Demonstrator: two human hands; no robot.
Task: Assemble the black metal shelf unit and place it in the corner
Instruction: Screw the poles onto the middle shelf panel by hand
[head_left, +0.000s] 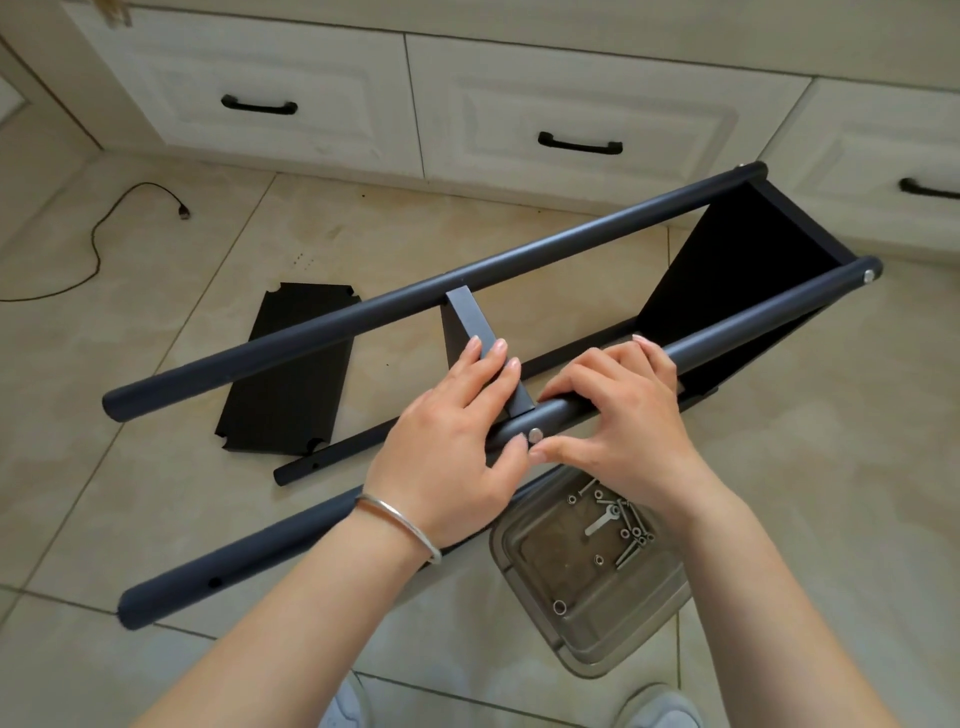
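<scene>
The partly built black shelf unit lies on its side on the tiled floor. Its far post (415, 296) and near post (753, 322) run from lower left to upper right, joined by a black shelf panel (737, 280) at the right end. A middle shelf panel (470, 322) stands edge-up between the posts. My left hand (457, 441) grips that panel's edge and the near post. My right hand (618, 415) curls over the near post, its thumb and forefinger pinching a silver bolt (533, 434) in the post's side.
A loose black shelf panel (291, 374) lies flat on the floor at left, with a thin post (322, 460) beside it. A clear plastic tray (592, 561) of several screws, washers and a small wrench sits below my hands. White drawers (571, 98) line the back. A cable (104, 228) trails far left.
</scene>
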